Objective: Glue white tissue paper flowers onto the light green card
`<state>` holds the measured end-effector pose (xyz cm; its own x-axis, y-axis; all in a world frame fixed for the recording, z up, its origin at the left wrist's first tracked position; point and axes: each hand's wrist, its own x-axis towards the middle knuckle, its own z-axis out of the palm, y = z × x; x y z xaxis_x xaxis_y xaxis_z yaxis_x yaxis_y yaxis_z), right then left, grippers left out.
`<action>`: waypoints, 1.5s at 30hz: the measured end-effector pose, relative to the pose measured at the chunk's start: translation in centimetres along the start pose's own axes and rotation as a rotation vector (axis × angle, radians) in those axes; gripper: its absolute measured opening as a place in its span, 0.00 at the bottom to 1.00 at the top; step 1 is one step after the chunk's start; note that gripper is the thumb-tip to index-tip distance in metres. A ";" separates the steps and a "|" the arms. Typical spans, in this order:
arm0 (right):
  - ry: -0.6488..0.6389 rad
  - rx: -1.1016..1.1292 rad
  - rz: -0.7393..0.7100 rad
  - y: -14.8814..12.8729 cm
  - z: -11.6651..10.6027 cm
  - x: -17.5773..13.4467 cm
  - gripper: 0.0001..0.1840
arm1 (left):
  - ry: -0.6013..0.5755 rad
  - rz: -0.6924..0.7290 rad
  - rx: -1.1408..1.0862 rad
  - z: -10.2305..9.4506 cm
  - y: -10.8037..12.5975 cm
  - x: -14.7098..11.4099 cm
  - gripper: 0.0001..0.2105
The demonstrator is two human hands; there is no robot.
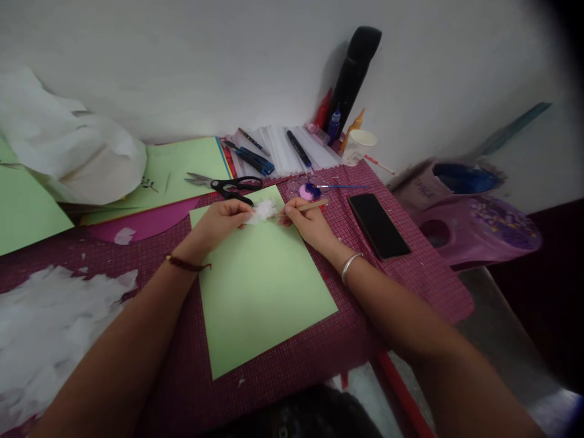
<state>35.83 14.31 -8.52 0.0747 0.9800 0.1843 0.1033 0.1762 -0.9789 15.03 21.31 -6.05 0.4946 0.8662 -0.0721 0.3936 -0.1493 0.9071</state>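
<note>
A green sheet of paper (264, 286) lies on the checked tablecloth before me. Over its far part, my left hand (222, 220) pinches the edge of a fluffy white tissue-paper tuft (264, 211). Right of the tuft, my right hand (308, 224) is closed on a thin tan stick (314, 205); its blunt end points right, and its other end is hidden by the fingers near the tuft. Just beyond the hands lie black-handled scissors (228, 184) and a small palette with pink and dark blue paint (311, 191).
Torn white tissue paper (55, 340) heaps at the left. A black phone (379, 226) rests on the right. At the back are a blue cutter (253, 159), a black marker (298, 149), a paper cup (362, 140) and paint bottles (334, 123). Pink containers (483, 234) stand beyond the table's right edge.
</note>
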 end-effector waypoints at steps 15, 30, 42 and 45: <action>0.061 0.040 -0.049 0.6 0.2 0.3 0.11 | 0.124 0.043 0.154 3.5 0.8 -0.2 0.03; 0.042 -0.170 -0.139 0.6 0.1 -1.0 0.14 | 0.294 0.116 0.202 4.7 -0.9 1.2 0.03; -0.055 -0.580 -0.351 -0.4 0.2 -2.5 0.11 | 0.402 0.111 -0.153 3.3 -1.6 1.1 0.07; -0.056 -0.574 -0.347 -0.3 0.2 -2.4 0.10 | 0.384 0.111 -0.118 3.3 -1.2 0.7 0.06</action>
<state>35.38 11.92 -8.69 -0.1078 0.8814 0.4599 0.6242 0.4200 -0.6587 17.51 20.54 -8.53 0.1949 0.9662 0.1686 0.2519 -0.2154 0.9435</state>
